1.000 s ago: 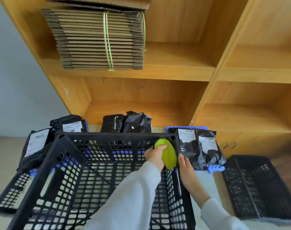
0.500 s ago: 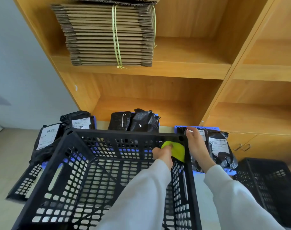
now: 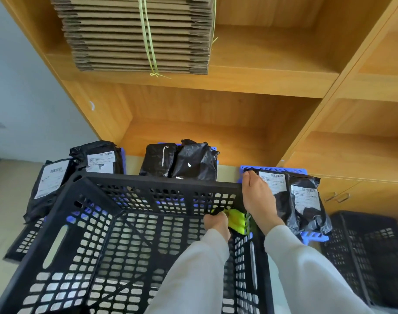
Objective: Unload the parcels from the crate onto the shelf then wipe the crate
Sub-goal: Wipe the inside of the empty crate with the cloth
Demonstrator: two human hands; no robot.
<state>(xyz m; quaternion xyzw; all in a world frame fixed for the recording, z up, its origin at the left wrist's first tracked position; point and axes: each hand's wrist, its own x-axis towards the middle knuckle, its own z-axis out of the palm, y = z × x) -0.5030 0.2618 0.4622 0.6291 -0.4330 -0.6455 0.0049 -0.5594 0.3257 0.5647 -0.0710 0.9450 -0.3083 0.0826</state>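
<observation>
Two hands work at the crate's (image 3: 130,223) far right corner: left hand (image 3: 217,224) presses a green cloth (image 3: 236,220) against the inner wall, right hand (image 3: 258,198) grips the rim. Parcels (image 3: 194,162) lie beyond, unloaded. Wiping is underway; next, sweep along remaining walls.

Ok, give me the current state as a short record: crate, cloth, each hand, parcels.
crate: black crate, no parcels visible inside
cloth: yellow-green cloth against the inside of the crate's right wall near the far corner
left hand: left hand grips the cloth
right hand: right hand rests on the crate's far right corner rim
parcels: black parcels lie outside, beyond the crate
</observation>
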